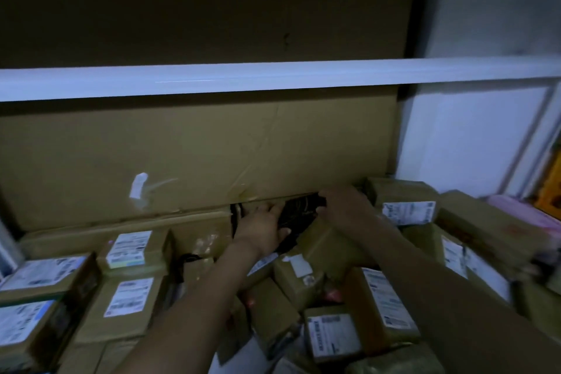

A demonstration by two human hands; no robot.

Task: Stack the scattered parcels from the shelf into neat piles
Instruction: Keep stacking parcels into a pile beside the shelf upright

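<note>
Many brown cardboard parcels with white labels fill the shelf. Both arms reach to the back, where a black plastic-wrapped parcel (299,215) lies against the cardboard backing. My left hand (261,229) rests flat on the black parcel's left side, fingers spread. My right hand (343,202) curls over its upper right edge, gripping it. A tilted brown parcel (329,247) lies just below the black one, partly under my right forearm. Neater labelled boxes (130,302) stand stacked at the left.
A large cardboard sheet (197,155) forms the back wall. A white shelf rail (273,77) crosses overhead. Loose parcels (334,334) crowd the front middle. More boxes (403,206) sit at the right, beside a white wall (470,143) and pink packages (522,212).
</note>
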